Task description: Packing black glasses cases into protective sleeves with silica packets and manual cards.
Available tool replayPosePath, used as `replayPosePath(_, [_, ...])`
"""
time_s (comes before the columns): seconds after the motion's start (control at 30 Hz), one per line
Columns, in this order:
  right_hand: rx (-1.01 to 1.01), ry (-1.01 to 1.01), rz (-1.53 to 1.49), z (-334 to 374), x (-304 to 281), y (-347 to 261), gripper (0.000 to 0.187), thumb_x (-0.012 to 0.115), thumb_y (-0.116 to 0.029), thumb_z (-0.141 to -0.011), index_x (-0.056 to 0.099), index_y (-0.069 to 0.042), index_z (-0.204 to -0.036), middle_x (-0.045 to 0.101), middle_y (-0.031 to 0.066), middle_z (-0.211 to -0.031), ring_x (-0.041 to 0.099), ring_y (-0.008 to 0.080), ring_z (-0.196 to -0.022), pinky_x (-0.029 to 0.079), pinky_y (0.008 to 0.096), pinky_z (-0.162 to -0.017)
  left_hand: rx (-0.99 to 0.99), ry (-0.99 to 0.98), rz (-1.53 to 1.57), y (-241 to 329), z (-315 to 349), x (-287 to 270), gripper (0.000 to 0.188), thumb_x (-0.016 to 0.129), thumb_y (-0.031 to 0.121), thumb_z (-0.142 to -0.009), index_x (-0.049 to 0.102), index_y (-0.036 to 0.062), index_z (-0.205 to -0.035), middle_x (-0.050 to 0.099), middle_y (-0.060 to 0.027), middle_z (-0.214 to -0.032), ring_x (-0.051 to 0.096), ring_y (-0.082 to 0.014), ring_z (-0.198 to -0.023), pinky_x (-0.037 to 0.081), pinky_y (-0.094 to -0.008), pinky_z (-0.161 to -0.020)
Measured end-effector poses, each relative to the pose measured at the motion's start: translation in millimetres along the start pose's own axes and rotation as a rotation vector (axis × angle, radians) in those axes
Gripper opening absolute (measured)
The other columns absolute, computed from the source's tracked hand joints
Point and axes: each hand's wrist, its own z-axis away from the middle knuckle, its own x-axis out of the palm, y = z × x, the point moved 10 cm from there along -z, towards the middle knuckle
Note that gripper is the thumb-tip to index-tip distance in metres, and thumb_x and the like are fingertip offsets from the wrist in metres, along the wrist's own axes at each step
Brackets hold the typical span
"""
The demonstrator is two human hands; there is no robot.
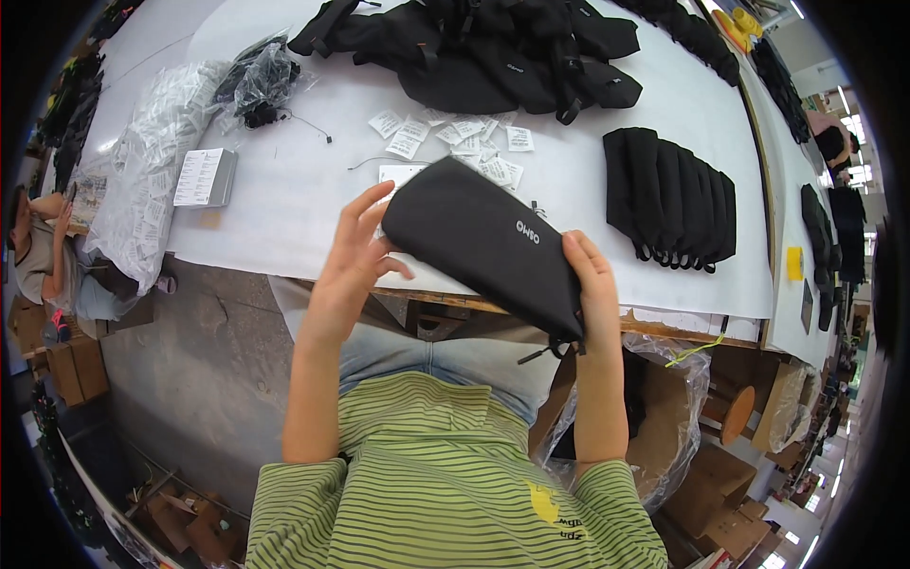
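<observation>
A black zippered pouch [474,242] with a small pale print hangs tilted in front of me, above the table's near edge. My right hand [594,280] grips its right end, the thumb lying on the front face. A zipper pull with a cord [545,353] dangles at the lower right corner. My left hand [355,251] is beside the pouch's left end, fingers spread and apart; whether a fingertip touches the fabric I cannot tell. Behind the pouch, several white printed labels [403,142] lie scattered on the white table [313,204].
A row of black pouches [668,199] stands at the right. Black bags [502,62] are heaped at the back. Left are a clear bag of labels [156,171], a plastic bag of black parts [261,81] and a white label stack [205,177]. A seated person [57,251] is far left.
</observation>
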Motion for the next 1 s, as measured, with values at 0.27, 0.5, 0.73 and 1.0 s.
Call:
replayPosePath(0.27, [0.632,-0.432,-0.362,44,76,100,0.045,0.045,-0.037,-0.097,0.048,0.002,-0.121,0.062,0.0187,-0.095,0.065,0.0268,-0.073,0.057,0.0353,-0.067,-0.221,-0.223,0.295,-52,3,51,0.084,0.077,0.032,-0.074,0.032,0.0001,-0.138,0.05,-0.0185,-0.129,0.052,-0.0277,-0.118,0.042,-0.037,-0.098])
replayPosePath(0.5, [0.098,-0.144,-0.049,25,35,59,0.033,0.042,-0.03,-0.099,0.05,0.0,-0.11,0.059,0.0096,-0.097,0.06,0.0171,-0.088,0.052,0.0282,-0.069,-0.274,0.327,0.365,-54,16,2,0.05,0.07,0.013,-0.081,0.048,-0.0004,-0.124,0.059,-0.0097,-0.114,0.057,-0.0206,-0.106,0.045,-0.0335,-0.092])
replayPosePath(0.73, [-0.341,-0.215,0.291,60,41,-4,0.018,0.054,-0.013,-0.092,0.057,-0.001,-0.105,0.059,0.0066,-0.096,0.057,0.0133,-0.086,0.043,0.0257,-0.078,-0.121,0.357,0.34,-28,26,-8,0.047,0.062,0.016,-0.084,0.047,0.0031,-0.126,0.06,-0.0092,-0.113,0.059,-0.0223,-0.105,0.047,-0.0371,-0.094])
replayPosePath(1.0, [-0.325,-0.274,0.357,73,59,-13,0.016,0.067,-0.006,-0.081,0.065,-0.002,-0.096,0.063,0.0048,-0.084,0.054,0.0113,-0.072,0.044,0.024,-0.069,0.146,0.267,0.279,7,30,-13,0.051,0.065,0.027,-0.08,0.043,0.0045,-0.121,0.051,-0.0118,-0.098,0.056,-0.0231,-0.088,0.049,-0.0335,-0.078])
